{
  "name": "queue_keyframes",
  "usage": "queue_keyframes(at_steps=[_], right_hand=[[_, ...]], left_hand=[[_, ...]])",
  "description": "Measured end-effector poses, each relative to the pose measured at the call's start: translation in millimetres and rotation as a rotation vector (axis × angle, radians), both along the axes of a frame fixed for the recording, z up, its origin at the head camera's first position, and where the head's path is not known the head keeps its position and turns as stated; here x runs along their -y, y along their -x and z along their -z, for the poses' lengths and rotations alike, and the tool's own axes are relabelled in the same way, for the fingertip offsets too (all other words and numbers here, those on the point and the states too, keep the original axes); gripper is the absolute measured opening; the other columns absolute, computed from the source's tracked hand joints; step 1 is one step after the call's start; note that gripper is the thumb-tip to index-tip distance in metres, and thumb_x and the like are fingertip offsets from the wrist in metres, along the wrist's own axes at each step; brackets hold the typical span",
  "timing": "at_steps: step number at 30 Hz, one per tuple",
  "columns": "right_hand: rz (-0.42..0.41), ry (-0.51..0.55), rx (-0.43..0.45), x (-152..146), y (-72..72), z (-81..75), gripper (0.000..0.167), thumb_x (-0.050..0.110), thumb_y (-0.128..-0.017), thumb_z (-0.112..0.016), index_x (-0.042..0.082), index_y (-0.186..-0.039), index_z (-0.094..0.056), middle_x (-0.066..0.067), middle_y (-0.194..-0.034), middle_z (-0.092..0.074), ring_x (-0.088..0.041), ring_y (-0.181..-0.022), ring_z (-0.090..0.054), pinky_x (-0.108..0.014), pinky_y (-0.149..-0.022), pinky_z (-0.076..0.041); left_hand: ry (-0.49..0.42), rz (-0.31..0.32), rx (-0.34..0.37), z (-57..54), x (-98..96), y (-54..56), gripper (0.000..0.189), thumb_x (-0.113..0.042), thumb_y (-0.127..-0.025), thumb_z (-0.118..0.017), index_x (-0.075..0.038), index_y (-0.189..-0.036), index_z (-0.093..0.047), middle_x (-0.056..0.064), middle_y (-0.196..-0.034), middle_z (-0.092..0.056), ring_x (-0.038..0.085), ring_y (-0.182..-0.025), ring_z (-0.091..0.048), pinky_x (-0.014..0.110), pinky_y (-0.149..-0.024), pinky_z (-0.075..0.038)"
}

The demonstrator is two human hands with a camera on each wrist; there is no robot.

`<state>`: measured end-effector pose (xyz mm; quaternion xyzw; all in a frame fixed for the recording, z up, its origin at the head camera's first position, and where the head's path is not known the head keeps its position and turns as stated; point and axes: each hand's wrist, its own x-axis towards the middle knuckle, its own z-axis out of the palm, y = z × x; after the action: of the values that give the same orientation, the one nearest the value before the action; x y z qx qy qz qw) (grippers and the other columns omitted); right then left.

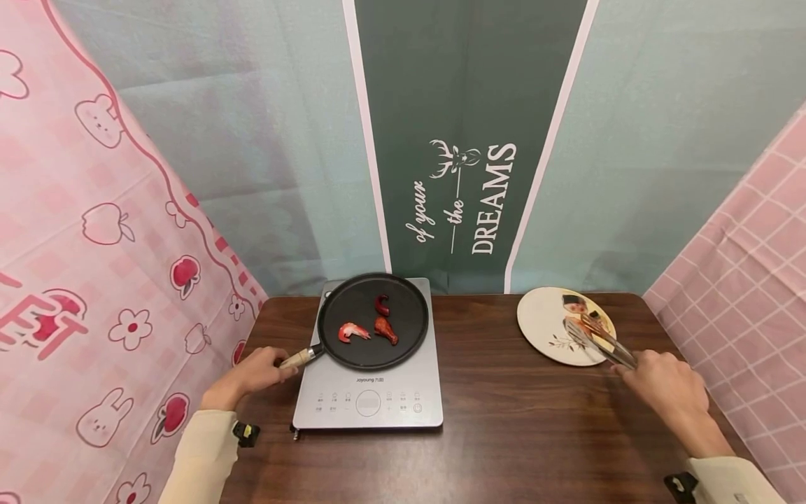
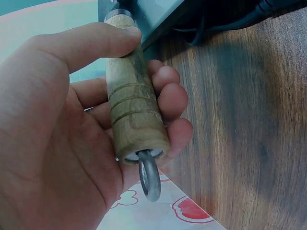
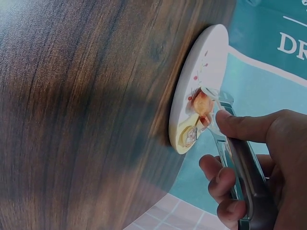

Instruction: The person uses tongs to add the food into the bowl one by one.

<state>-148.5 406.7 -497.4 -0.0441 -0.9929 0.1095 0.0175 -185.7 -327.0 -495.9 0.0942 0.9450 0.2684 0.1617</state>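
Observation:
My left hand (image 1: 255, 369) grips the wooden handle (image 2: 136, 103) of a round black frying pan (image 1: 371, 353), fingers wrapped beneath and thumb along the top. Inside the pan lie a red-and-white shrimp (image 1: 354, 331), a browned drumstick (image 1: 385, 329) and a dark red curved piece (image 1: 381, 304). At the right, my right hand (image 1: 667, 385) holds metal tongs (image 3: 247, 167) with their tips over a white patterned plate (image 1: 535, 323). In the right wrist view the tips are right at an orange-brown rounded piece of food (image 3: 202, 104) on the plate; I cannot tell whether they pinch it.
The pan sits on a silver induction cooker (image 1: 403, 413) with its control panel facing me. A dark wooden table (image 1: 491, 420) carries cooker and plate. Behind it hangs a green cloth (image 1: 466, 91), with pink patterned cloths at both sides. A black cable (image 2: 194, 33) runs beside the cooker.

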Motion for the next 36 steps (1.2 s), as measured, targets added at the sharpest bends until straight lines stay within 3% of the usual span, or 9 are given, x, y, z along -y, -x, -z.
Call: queue_keyframes(at_steps=[7,13,23,32,36], right_hand=[[0.001,0.003,-0.019,1.4,0.8,-0.7,0.037,0.039,-0.093,-0.078,0.003,-0.096,-0.073,-0.032,-0.073,-0.063,-0.051,-0.060,-0.059,-0.058,-0.047,-0.039],[0.023,0.027,0.011,1.7,1.7,-2.6,0.039,0.044,-0.094,-0.076,0.006,-0.087,-0.073,-0.028,-0.070,-0.063,-0.047,-0.059,-0.059,-0.056,-0.047,-0.040],[0.028,0.045,0.043,1.4,1.7,-4.0,0.046,0.052,-0.094,-0.074,0.007,-0.085,-0.075,-0.030,-0.073,-0.065,-0.049,-0.062,-0.061,-0.057,-0.049,-0.042],[0.033,0.056,0.055,3.7,1.2,-4.5,0.051,0.050,-0.093,-0.077,0.004,-0.114,-0.079,-0.029,-0.079,-0.067,-0.045,-0.063,-0.062,-0.053,-0.048,-0.041],[0.035,0.060,0.069,4.0,2.4,-3.9,0.051,0.051,-0.093,-0.076,0.005,-0.113,-0.079,-0.031,-0.081,-0.068,-0.046,-0.064,-0.063,-0.053,-0.049,-0.041]], left_hand=[[0.009,0.000,-0.003,0.0,-0.4,1.3,0.020,-0.022,-0.096,-0.072,-0.011,-0.081,-0.065,-0.004,-0.064,-0.056,0.013,-0.059,-0.051,0.028,-0.057,-0.040],[0.013,-0.003,-0.004,-0.4,-0.8,1.0,0.020,-0.021,-0.096,-0.072,-0.011,-0.081,-0.065,-0.004,-0.065,-0.057,0.014,-0.060,-0.051,0.028,-0.057,-0.040],[0.005,-0.008,0.003,0.6,-0.8,0.5,0.018,-0.022,-0.096,-0.073,-0.010,-0.083,-0.066,-0.003,-0.065,-0.057,0.014,-0.061,-0.052,0.029,-0.058,-0.041],[-0.004,-0.013,0.008,0.1,-0.2,0.5,0.017,-0.022,-0.096,-0.072,-0.010,-0.085,-0.067,-0.004,-0.065,-0.057,0.014,-0.060,-0.052,0.028,-0.058,-0.041],[-0.005,-0.018,0.015,-0.7,-0.6,-0.3,0.017,-0.021,-0.096,-0.072,-0.010,-0.085,-0.066,-0.003,-0.064,-0.057,0.014,-0.060,-0.052,0.029,-0.057,-0.041]])
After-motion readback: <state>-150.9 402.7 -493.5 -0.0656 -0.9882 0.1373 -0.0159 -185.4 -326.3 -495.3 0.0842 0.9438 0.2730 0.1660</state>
